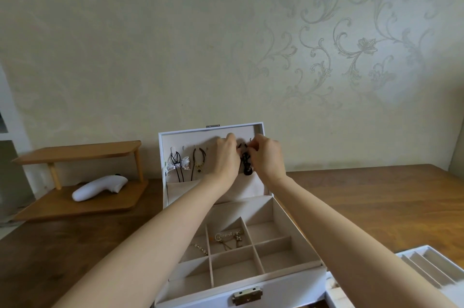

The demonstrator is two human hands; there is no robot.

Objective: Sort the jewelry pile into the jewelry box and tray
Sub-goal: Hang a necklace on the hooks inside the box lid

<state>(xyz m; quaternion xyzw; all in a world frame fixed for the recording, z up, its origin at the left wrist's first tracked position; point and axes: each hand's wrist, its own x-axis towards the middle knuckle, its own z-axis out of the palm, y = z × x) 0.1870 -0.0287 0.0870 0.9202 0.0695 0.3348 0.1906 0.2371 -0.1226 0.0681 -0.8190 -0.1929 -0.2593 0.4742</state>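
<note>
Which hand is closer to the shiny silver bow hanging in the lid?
Left. The left hand is just right of the silver bow, past one necklace. The right hand is farther right, beyond the black piece.

Setting: a home room.
Wall: pale wallpaper [351, 51] with a scroll-and-flower pattern.
Furniture: wooden table [376, 202], small wooden shelf [75, 152].
Tabletop: white jewelry box [288, 285].
</note>
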